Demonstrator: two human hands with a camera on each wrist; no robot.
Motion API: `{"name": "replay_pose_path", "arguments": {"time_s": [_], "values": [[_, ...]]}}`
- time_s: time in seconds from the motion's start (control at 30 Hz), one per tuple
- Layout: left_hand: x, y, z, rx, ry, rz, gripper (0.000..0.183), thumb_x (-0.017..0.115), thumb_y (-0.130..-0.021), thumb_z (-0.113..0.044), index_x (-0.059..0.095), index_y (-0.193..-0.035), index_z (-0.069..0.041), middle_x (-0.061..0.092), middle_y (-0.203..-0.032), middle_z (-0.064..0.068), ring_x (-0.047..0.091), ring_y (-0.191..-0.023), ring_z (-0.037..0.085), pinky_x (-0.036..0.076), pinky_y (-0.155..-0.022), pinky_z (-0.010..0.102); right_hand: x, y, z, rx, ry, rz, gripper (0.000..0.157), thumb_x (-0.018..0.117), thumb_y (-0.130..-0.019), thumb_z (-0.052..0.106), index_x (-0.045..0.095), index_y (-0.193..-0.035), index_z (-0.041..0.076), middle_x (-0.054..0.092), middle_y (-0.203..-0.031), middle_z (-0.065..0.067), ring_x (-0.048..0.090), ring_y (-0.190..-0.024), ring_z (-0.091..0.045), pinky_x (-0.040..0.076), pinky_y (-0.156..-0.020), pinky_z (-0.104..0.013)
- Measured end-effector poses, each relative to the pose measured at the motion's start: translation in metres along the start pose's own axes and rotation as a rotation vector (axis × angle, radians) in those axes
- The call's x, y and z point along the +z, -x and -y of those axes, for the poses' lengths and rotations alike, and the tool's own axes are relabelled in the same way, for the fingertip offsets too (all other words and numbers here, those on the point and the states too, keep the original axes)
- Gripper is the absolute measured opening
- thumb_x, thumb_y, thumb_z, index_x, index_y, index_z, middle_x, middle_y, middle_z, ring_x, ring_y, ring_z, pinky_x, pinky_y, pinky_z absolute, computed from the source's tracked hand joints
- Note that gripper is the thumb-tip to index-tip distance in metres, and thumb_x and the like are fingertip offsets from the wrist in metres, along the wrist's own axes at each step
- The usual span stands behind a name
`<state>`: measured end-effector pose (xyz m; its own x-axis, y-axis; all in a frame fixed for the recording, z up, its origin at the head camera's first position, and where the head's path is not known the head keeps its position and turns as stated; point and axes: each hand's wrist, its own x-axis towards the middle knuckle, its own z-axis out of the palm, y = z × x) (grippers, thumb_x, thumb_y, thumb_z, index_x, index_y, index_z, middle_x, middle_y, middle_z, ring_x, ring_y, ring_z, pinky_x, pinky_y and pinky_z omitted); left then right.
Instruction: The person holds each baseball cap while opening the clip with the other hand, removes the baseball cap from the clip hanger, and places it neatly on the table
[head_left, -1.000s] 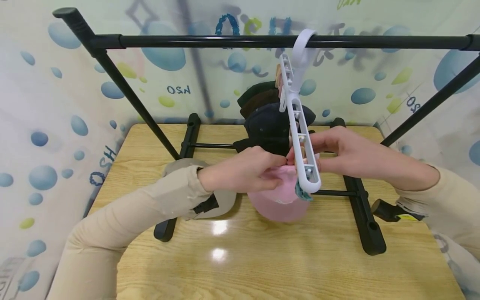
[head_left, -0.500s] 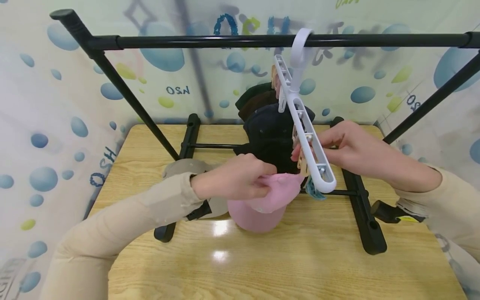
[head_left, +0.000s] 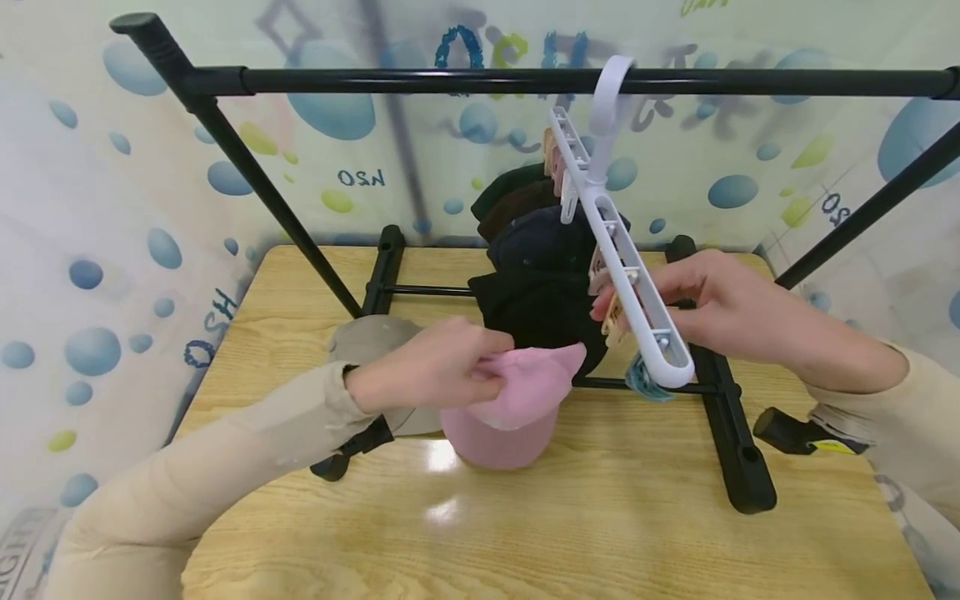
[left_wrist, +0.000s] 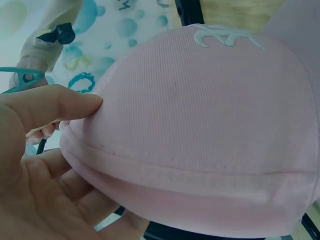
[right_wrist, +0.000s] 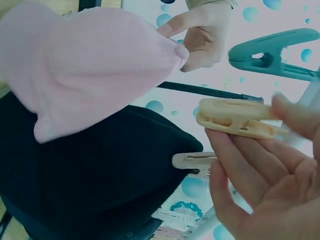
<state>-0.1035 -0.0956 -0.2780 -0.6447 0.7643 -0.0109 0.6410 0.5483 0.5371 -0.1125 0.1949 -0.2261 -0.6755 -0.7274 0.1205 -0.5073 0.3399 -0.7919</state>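
Note:
My left hand (head_left: 435, 362) pinches the edge of a pink baseball cap (head_left: 528, 385) between thumb and fingers. In the left wrist view the cap's crown (left_wrist: 200, 110) shows white embroidery. My right hand (head_left: 738, 304) is at a beige clothespin (right_wrist: 235, 117) on the white hanger (head_left: 622, 250), thumb on one end and fingers underneath. The clothespin is apart from the pink cap. Behind that cap a black cap (head_left: 536, 317) hangs, its edge in a pale clothespin (right_wrist: 195, 161). A teal clothespin (head_left: 647, 379) sits at the hanger's near end.
The hanger hooks over a black rack bar (head_left: 412, 81). Navy (head_left: 536, 240), brown (head_left: 517, 208) and dark green (head_left: 510, 185) caps hang farther back. A grey-beige cap (head_left: 375, 337) lies left, partly behind my left arm. The rack's feet (head_left: 738, 450) stand on the wooden table (head_left: 570, 525).
My left hand has drawn the pink cap leftward, away from the hanger. The hanger's near end has swung right, and my right hand has shifted slightly right with the beige clothespin.

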Motion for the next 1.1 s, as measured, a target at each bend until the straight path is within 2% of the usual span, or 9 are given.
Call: {"name": "replay_pose_path", "arguments": {"time_s": [0.13, 0.37, 0.57, 0.63, 0.87, 1.1], "values": [[-0.003, 0.008, 0.008, -0.013, 0.007, -0.034, 0.022, 0.065, -0.078, -0.003, 0.047, -0.069, -0.012, 0.027, -0.058, -0.008, 0.030, -0.052, 0.007, 0.025, -0.049, 0.023, 0.001, 0.001, -0.003, -0.047, 0.012, 0.020, 0.033, 0.069, -0.087, -0.002, 0.070, -0.112, 0.019, 0.064, -0.120, 0.000, 0.053, -0.118, -0.015, 0.044, -0.087, -0.021], [-0.009, 0.015, 0.022, -0.046, 0.025, -0.070, 0.011, 0.066, -0.078, -0.004, 0.056, -0.077, -0.008, 0.035, -0.061, -0.007, 0.035, -0.055, 0.007, 0.029, -0.051, 0.024, -0.001, 0.003, -0.006, 0.031, 0.075, -0.025, 0.037, 0.076, -0.083, 0.006, 0.069, -0.114, 0.023, 0.065, -0.118, 0.006, 0.054, -0.115, -0.012, 0.040, -0.086, -0.021], [-0.012, 0.024, 0.033, -0.105, 0.042, -0.115, 0.017, 0.066, -0.077, -0.005, 0.051, -0.072, -0.012, 0.029, -0.060, -0.007, 0.033, -0.055, 0.008, 0.027, -0.050, 0.025, -0.003, 0.006, -0.009, 0.069, 0.139, -0.049, 0.036, 0.078, -0.082, 0.010, 0.069, -0.113, 0.025, 0.066, -0.113, 0.010, 0.057, -0.104, -0.011, 0.040, -0.077, -0.024], [-0.012, 0.028, 0.038, -0.125, 0.046, -0.142, 0.019, 0.066, -0.076, -0.006, 0.049, -0.070, -0.013, 0.029, -0.060, -0.007, 0.034, -0.056, 0.009, 0.028, -0.050, 0.025, -0.004, 0.007, -0.010, 0.053, 0.145, -0.053, 0.037, 0.079, -0.081, 0.009, 0.069, -0.114, 0.025, 0.066, -0.113, 0.010, 0.057, -0.104, -0.011, 0.040, -0.076, -0.025], [-0.017, 0.043, 0.056, -0.192, 0.094, -0.250, 0.008, 0.069, -0.077, -0.003, 0.064, -0.082, -0.007, 0.048, -0.065, -0.004, 0.042, -0.062, 0.014, 0.033, -0.055, 0.027, -0.007, 0.010, -0.003, 0.006, 0.182, -0.040, 0.035, 0.077, -0.083, 0.008, 0.067, -0.113, 0.024, 0.065, -0.110, 0.012, 0.059, -0.098, -0.011, 0.039, -0.073, -0.028], [-0.022, 0.049, 0.067, -0.254, 0.141, -0.372, 0.018, 0.069, -0.081, -0.001, 0.055, -0.074, -0.009, 0.038, -0.057, -0.003, 0.038, -0.054, 0.014, 0.030, -0.051, 0.025, -0.007, 0.010, -0.004, -0.050, 0.205, -0.053, 0.041, 0.079, -0.080, 0.005, 0.067, -0.115, 0.024, 0.066, -0.112, 0.011, 0.057, -0.099, -0.011, 0.039, -0.073, -0.027]]}}
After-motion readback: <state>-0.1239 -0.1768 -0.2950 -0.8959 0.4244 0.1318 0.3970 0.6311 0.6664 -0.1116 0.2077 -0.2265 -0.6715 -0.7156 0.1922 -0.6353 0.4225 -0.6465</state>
